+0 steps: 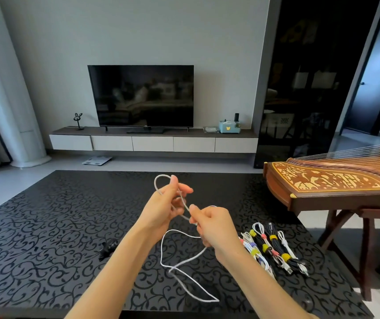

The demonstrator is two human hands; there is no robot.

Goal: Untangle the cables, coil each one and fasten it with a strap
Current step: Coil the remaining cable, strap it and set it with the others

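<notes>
A thin white cable [185,261] hangs in loose loops over the black patterned table [46,226]. My left hand [168,203] is raised above the table and pinches an upper loop of the cable between thumb and fingers. Just right of it and slightly lower, my right hand [209,223] grips the same cable, and the slack trails down from it onto the table. To the right lie several coiled cables [274,248], white and black, each bound with coloured straps. A small black strap-like item [108,248] sits on the table to the left of my forearms.
A wooden zither [327,183] on a stand [366,254] juts in at the right, close to the table's right edge. Beyond the table are a TV [140,97] on a low cabinet [152,141] and a scale [97,160] on the floor.
</notes>
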